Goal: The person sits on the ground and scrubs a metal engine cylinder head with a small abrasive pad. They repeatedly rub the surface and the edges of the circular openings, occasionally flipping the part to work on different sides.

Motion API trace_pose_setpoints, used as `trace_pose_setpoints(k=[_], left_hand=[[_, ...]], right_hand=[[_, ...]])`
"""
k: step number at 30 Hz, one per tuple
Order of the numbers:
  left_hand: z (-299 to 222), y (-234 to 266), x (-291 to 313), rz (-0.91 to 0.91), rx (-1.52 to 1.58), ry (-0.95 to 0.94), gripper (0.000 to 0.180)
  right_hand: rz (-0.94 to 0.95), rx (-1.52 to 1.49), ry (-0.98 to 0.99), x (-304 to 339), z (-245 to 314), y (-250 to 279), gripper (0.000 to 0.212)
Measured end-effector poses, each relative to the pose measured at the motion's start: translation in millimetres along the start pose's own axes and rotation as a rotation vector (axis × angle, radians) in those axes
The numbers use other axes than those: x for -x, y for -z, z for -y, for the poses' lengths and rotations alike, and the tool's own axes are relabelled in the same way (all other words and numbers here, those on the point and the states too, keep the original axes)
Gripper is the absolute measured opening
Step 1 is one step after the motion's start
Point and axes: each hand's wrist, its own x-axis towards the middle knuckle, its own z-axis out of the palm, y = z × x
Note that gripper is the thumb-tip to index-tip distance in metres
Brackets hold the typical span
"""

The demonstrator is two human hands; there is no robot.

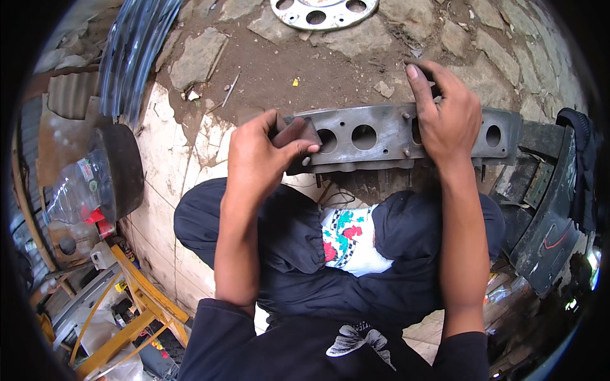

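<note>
While our left hand point(254, 149) pinches a pad point(300, 131) on the plate's point(395, 131) left end, our right hand point(450, 105) lies curled over its right half, perhaps steadying it, grip unclear.

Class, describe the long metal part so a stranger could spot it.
Find the seated person's dark trousers. Just beyond them, a long grey metal part runs sideways beneath the right hand. Its narrow, oblong shape sets it apart from the round, holed disc farther out.
</note>
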Motion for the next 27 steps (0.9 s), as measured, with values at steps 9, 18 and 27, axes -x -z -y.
trace_pose_setpoints(k=[9, 18, 27], left_hand=[[-10, -3, 2, -0.039, -0.01, -0.074, 0.054], [2, -6, 1, -0.067, -0.043, -0.115, 0.053], [3, -10, 1, -0.078, -0.001, -0.104, 0.057]], right_hand=[[-0.053, -0.023, 0.004, 0, 0, 0, 0.037], [-0.052, -0.075, -0.01, -3, 4, -1, 0.037], [-0.095, -0.163, -0.054, 3, -6, -3, 0.038]])
